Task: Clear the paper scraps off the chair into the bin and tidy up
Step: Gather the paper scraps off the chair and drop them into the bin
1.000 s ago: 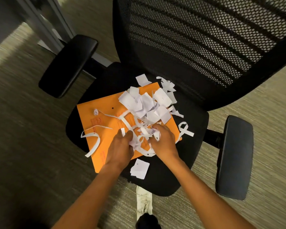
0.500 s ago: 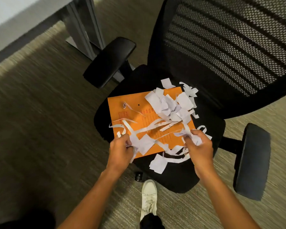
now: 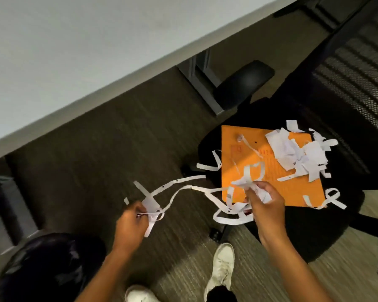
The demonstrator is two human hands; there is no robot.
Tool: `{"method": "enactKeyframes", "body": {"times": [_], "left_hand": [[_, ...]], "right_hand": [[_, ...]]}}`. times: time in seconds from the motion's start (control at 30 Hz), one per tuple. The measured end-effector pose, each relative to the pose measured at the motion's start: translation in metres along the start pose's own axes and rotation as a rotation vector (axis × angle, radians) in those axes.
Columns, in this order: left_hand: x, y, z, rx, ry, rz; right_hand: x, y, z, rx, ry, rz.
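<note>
Now, largest first:
Chair: to the right of both grips, seat not yet cleared.
Bin: below my left grip, newly in view as I turned.
Envelope: orange, beyond my right grip.
Scrap pile: unmoved, well beyond my right grip.
Left hand: pinching strips, swung off the seat toward the bin.
Right hand: fingers closed on a bunch at the seat edge.
Paper strip: strung between my grips; likely drags more along.
</note>
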State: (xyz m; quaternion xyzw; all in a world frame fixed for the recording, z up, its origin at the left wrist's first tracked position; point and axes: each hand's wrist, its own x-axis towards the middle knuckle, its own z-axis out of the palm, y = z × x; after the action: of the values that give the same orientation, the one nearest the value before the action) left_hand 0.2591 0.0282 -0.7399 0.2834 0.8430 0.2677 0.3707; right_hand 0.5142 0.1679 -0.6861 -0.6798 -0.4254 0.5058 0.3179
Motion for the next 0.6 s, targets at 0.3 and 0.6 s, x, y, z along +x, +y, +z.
{"method": "enactKeyframes", "body": {"times": [0.3,0.6], "left_hand": [[-0.048,-0.115,-0.085,-0.003,0.273,-0.087],[-0.096,-0.205,-0.141,-0.124,0.413,-0.298]], "right_hand": [[-0.089,0.034,0.139,-0.196,-0.242,-0.05],[-0.207,0.069,0.268,-0.337,-0.544,-0.034]]}}
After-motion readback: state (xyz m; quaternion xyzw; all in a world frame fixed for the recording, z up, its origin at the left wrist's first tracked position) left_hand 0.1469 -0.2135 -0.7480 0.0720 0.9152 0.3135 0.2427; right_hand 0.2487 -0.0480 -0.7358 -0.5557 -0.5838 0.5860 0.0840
